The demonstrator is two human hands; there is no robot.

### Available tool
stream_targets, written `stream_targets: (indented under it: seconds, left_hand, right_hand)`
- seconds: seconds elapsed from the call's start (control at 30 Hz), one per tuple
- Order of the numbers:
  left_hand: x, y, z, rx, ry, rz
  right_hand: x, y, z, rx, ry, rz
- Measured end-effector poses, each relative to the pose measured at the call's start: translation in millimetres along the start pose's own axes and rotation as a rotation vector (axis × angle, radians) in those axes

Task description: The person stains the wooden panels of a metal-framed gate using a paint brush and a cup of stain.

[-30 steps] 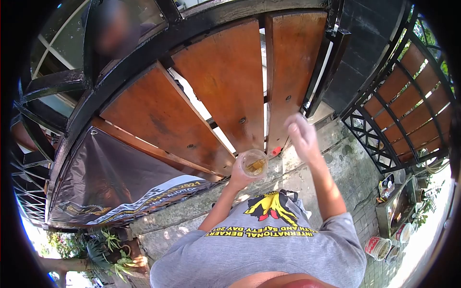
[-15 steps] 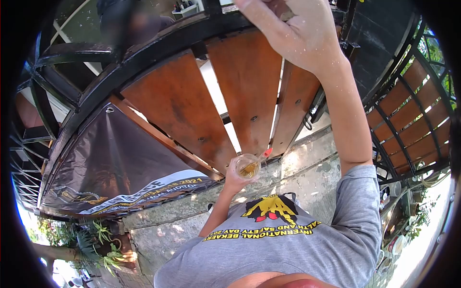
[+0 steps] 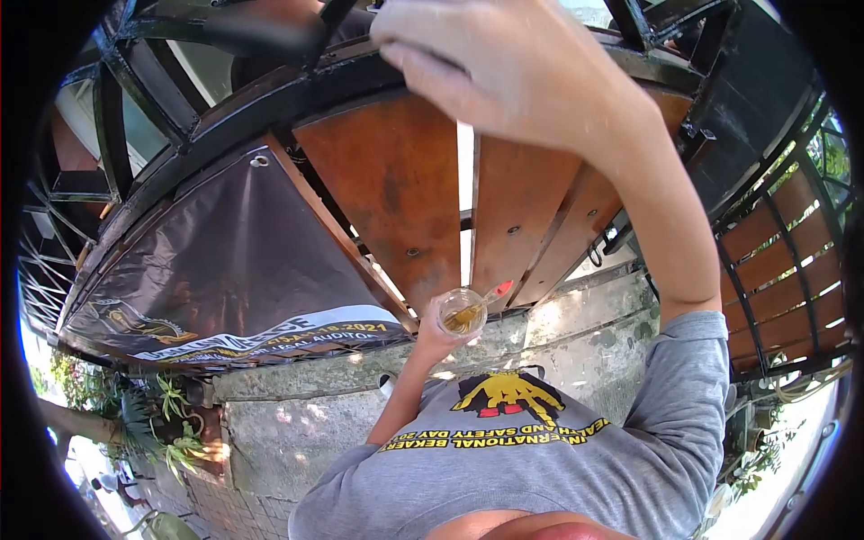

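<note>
My left hand [image 3: 435, 340] is wrapped round a clear cup [image 3: 463, 312] in front of my chest. Amber-brown liquid shows inside it, and a brush-like tool with a red handle tip [image 3: 504, 288] leans out over the rim. Raised at the top, my right hand [image 3: 495, 67] is near the black metal top rail [image 3: 351, 76] of a gate. Its fingers are bent toward the thumb and partly blurred; whatever they grip is hidden. Pale specks dot the skin. Below it are the gate's reddish-brown wooden slats [image 3: 387, 171].
A dark printed banner [image 3: 243, 234] hangs on the left of the gate. Another slatted gate panel [image 3: 783, 261] stands at right. Behind the rail, part of another person [image 3: 270, 67] shows, blurred. Plants [image 3: 175, 423] grow beside the concrete ground [image 3: 297, 432] at lower left.
My right hand has moved left and its fingers now come into view along the rail. The view has shifted over the gate. My left hand keeps the cup in nearly the same spot.
</note>
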State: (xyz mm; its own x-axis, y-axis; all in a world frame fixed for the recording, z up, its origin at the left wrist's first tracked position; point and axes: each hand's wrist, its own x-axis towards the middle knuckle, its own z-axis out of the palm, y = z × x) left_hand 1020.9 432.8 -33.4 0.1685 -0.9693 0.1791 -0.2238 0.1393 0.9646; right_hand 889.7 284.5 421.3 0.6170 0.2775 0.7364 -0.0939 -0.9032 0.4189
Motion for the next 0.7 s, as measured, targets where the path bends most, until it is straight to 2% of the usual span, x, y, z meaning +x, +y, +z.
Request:
stream_targets:
  seconds: [0.07,0.1,0.13,0.23,0.37,0.47,0.5,0.6,0.7]
  left_hand:
    - [1,3,-4,0.009,-0.008,-0.019]
    - [2,1,-7,-0.009,-0.013,-0.017]
    - [2,-2,-9,-0.028,-0.017,-0.016]
    - [8,1,-12,-0.038,-0.037,-0.015]
    - [9,5,-26,-0.064,-0.043,0.002]
    - [9,6,-40,-0.060,-0.079,0.003]
    - [9,6,-45,-0.036,-0.091,-0.018]
    - [7,9,-61,-0.015,-0.128,-0.063]
    - [6,-9,-69,0.019,-0.208,-0.147]
  right_hand:
    - [7,-23,19,0.082,0.150,-0.077]
    - [11,-42,28,0.189,0.151,-0.033]
    - [18,-56,32,0.262,0.064,-0.030]
    - [38,-82,72,0.203,0.088,-0.001]
    - [82,-74,112,0.133,0.207,-0.031]
    - [106,-68,119,-0.041,0.048,0.063]
    - [108,-68,116,-0.037,0.053,0.040]
    - [93,-85,101,0.181,0.189,0.051]
    - [49,-95,86,0.366,0.160,0.120]
